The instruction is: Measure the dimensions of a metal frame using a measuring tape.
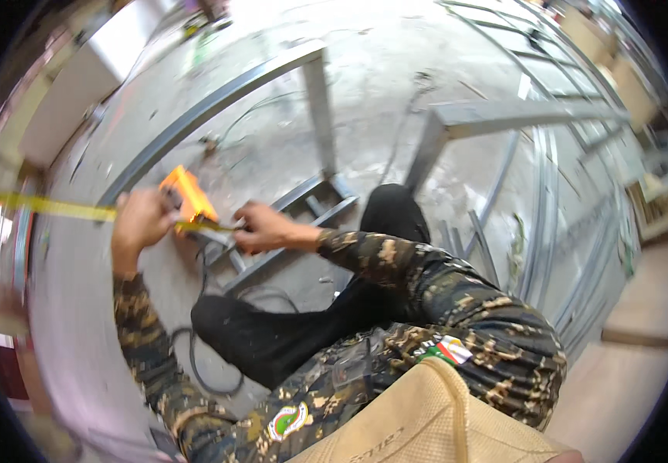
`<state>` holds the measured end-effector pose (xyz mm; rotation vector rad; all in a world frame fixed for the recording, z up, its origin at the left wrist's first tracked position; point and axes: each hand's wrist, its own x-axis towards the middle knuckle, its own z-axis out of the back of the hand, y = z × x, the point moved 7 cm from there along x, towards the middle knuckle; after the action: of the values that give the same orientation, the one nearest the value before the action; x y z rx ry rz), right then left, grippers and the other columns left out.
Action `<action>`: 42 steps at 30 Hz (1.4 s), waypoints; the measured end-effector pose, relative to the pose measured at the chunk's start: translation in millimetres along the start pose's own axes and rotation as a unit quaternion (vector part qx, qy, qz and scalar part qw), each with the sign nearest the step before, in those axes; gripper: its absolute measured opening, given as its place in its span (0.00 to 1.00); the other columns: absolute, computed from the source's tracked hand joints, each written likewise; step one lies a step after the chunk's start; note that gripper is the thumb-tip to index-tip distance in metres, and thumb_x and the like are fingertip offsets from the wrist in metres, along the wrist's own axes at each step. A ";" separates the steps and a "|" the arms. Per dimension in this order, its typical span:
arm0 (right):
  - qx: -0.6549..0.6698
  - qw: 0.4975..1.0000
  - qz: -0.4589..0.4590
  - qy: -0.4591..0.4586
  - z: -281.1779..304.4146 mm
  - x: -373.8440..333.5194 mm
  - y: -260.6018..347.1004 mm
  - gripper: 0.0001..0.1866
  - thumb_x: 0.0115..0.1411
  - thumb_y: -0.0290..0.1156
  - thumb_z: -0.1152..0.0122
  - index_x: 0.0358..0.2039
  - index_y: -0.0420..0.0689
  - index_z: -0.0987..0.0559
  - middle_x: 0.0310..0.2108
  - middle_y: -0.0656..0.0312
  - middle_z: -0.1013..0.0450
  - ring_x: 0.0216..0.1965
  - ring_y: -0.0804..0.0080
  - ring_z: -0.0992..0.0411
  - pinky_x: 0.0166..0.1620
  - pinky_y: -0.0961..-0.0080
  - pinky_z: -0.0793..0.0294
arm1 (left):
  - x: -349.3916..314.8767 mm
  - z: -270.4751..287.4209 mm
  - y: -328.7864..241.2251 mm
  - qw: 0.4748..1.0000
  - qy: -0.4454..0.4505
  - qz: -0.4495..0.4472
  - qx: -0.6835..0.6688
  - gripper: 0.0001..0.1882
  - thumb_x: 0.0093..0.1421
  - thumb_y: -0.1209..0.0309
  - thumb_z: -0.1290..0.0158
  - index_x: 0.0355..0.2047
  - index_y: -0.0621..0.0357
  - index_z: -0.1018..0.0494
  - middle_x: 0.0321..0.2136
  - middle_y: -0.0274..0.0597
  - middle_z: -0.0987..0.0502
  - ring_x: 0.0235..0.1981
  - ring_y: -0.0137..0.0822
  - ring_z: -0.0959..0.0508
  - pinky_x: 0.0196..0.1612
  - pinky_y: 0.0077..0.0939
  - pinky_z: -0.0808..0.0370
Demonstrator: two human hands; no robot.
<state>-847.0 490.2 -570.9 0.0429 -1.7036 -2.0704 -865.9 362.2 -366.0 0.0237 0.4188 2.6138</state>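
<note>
Orange tape measure case (187, 194) resting on the steel frame (303, 208), near the corner where the upright bar meets the lower rails. Left hand (142, 220) closed around the near side of that case, fingers curled over it, yellow tape blade (52, 206) running out past the hand toward the left of the frame and lying along the long rail. Right hand (260, 228) just right of the case, thumb and fingertips pinched together on a short yellow stretch of tape by the frame's lower rail. Camouflage sleeves on both forearms. Black cable (202, 363) looping on the concrete floor (380, 69) below the frame. Loose steel bars (550, 231) stacked well right of the frame.
</note>
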 end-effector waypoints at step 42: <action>-0.641 0.729 0.240 0.015 417.7 146.1 22.9 0.02 0.50 0.25 0.43 0.25 0.41 0.23 0.31 0.52 0.27 0.38 0.55 0.27 0.40 0.64 0.27 | 24.1 60.4 62.7 0.997 -0.036 0.065 -0.011 0.06 0.43 0.72 0.34 0.21 0.62 0.20 0.15 0.46 0.24 0.19 0.43 0.27 0.39 0.36 0.37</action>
<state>-1098.0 819.8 -413.8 -0.6993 0.0787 -2.2874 -910.8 338.8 -291.1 0.1409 0.3760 2.7345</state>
